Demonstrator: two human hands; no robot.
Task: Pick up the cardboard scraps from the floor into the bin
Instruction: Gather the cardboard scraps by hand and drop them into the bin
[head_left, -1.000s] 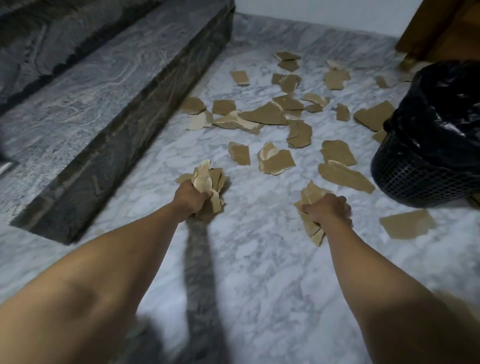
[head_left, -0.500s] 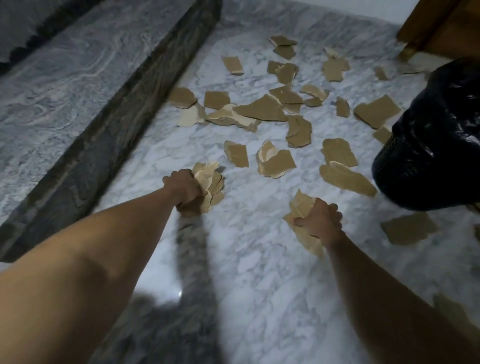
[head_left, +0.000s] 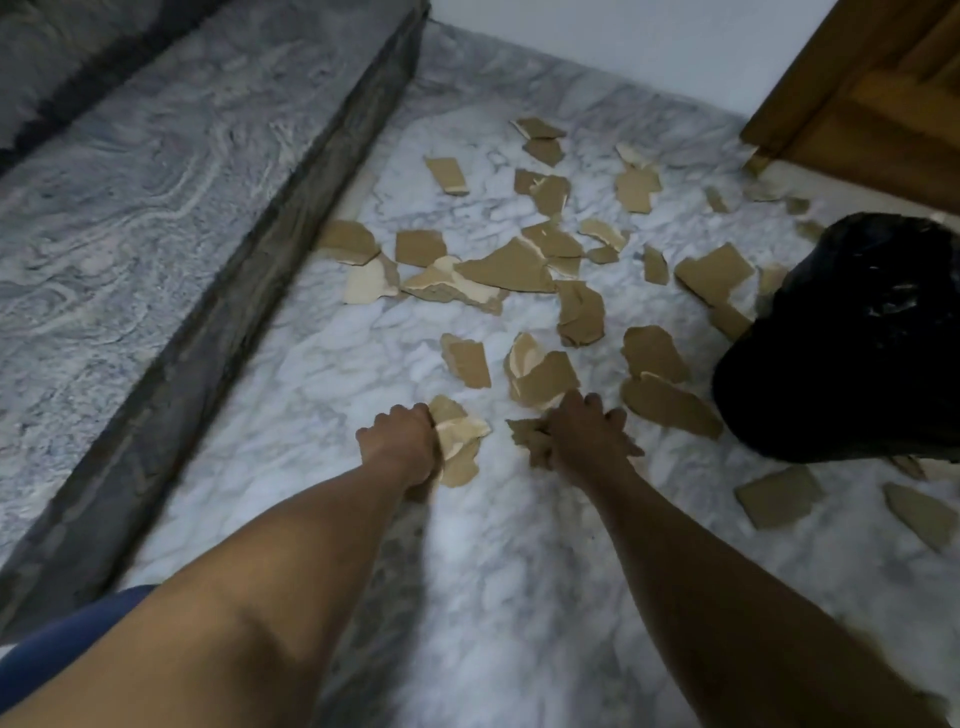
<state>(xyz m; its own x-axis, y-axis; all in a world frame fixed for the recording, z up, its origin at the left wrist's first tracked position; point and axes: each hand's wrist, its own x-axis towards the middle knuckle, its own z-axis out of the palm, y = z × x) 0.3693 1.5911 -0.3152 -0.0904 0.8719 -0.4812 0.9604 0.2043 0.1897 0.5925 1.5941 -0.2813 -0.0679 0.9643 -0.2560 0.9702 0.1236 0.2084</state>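
Observation:
Brown cardboard scraps (head_left: 511, 270) lie scattered over the white marble floor (head_left: 498, 571). My left hand (head_left: 400, 441) grips a bunch of scraps (head_left: 460, 441) in a fist just above the floor. My right hand (head_left: 587, 434) holds another bunch of scraps (head_left: 530, 436), its fingers reaching onto a larger scrap (head_left: 543, 382) on the floor. The bin (head_left: 852, 338), lined with a black bag, stands to the right of my right hand. Two more scraps (head_left: 779, 496) lie near its base.
A grey stone step (head_left: 171, 208) runs along the left side of the floor. A wooden door (head_left: 872, 88) stands at the back right beside a white wall (head_left: 597, 41). A blue trouser leg (head_left: 62, 639) shows at the lower left.
Both hands have moved forward and closer together, still holding their bunches. My right hand has reached the scrap lying ahead of it. The view has tilted toward the step.

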